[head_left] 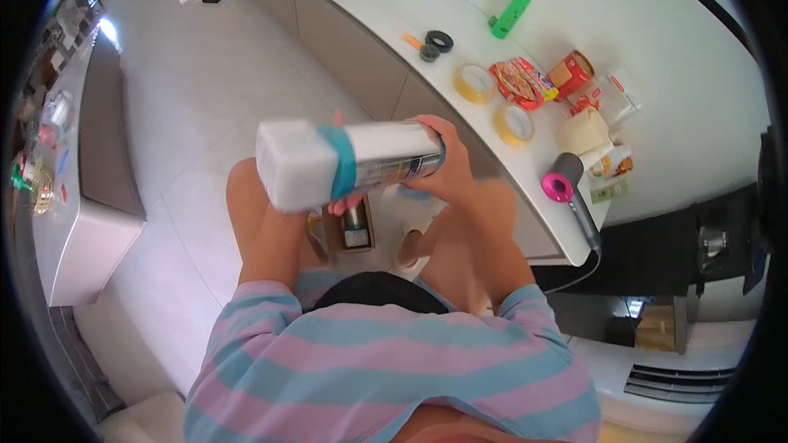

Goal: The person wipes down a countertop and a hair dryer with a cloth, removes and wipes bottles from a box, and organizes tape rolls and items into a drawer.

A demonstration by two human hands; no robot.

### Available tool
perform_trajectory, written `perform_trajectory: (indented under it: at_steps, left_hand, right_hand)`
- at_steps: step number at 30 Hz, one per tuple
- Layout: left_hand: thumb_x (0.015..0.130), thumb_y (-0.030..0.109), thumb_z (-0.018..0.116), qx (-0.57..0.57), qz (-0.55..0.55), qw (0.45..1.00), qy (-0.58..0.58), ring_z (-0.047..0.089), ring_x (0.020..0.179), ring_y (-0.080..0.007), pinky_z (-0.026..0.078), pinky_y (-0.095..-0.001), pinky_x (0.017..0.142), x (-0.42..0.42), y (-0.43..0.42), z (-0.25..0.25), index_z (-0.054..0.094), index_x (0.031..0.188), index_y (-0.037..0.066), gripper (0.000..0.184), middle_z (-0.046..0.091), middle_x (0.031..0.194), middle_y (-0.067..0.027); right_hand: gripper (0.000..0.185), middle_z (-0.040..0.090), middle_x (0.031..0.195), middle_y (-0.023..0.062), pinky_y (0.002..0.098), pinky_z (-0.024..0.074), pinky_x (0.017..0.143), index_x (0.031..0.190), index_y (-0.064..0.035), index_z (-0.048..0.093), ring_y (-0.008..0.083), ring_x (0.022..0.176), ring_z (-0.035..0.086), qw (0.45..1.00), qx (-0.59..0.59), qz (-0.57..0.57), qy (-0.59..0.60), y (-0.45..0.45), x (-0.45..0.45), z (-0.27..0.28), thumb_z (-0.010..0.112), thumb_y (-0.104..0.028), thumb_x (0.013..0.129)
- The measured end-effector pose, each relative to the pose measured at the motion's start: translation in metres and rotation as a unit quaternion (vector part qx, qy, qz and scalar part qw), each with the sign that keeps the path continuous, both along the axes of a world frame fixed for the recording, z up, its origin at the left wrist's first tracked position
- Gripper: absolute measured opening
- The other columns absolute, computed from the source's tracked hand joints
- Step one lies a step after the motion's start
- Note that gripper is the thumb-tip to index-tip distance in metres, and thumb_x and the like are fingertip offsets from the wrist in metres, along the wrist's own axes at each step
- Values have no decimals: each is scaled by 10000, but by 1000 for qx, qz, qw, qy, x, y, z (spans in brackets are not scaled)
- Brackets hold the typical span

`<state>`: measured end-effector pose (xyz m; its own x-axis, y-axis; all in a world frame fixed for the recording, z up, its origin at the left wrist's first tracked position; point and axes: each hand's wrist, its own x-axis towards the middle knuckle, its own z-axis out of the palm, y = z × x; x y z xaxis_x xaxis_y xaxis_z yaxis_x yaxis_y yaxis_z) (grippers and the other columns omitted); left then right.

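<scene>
A long package (308, 164) lies across both hands above my lap. White foam forms most of it, a teal band wraps its middle, and a silver printed cylinder, like a can, shows along its near side. My right hand (451, 156) is closed around its right end, where more teal shows. My left hand (345, 203) grips it near the teal band, mostly hidden behind it; only some fingers show above and below. On the floor between my feet stands an open cardboard box (369, 238) with a dark and silver can (355, 226) inside.
The white counter (566, 230) at right holds yellow tape rolls (515, 125), a black tape roll (439, 40), a red food packet (523, 82), a green bottle (513, 12) and a hair dryer (566, 189) at its edge. Another counter (90, 230) stands at left.
</scene>
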<state>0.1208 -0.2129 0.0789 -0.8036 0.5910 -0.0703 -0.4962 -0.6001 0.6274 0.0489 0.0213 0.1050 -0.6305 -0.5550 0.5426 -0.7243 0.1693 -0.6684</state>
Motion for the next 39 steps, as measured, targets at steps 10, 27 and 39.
perform_trajectory:
  at_steps: [10,27,39]
  left_hand:
    - [808,744,197,-2,350,932,98,571,1018,-226,508,-373,815,-92,55,54,403,1279,54,860,527,1187,-170]
    - [758,788,263,133,209,969,20,613,888,-283,545,-398,701,-102,56,51,461,1189,24,899,577,1022,-202]
    - [740,799,284,166,196,966,27,617,890,-303,552,-417,710,-101,48,43,432,1226,30,922,569,1040,-217]
  right_hand:
    - [660,486,1007,115,290,464,741,1094,-26,309,149,885,516,935,-215,-126,-253,-51,17,5,775,-193,659]
    - [888,410,1191,190,367,380,935,1255,-12,218,245,1116,447,963,-205,-55,-164,-49,14,-15,820,-196,629]
    - [937,418,1196,206,371,391,933,1253,-11,219,266,1108,466,968,-183,-65,-157,-55,17,-13,845,-257,602]
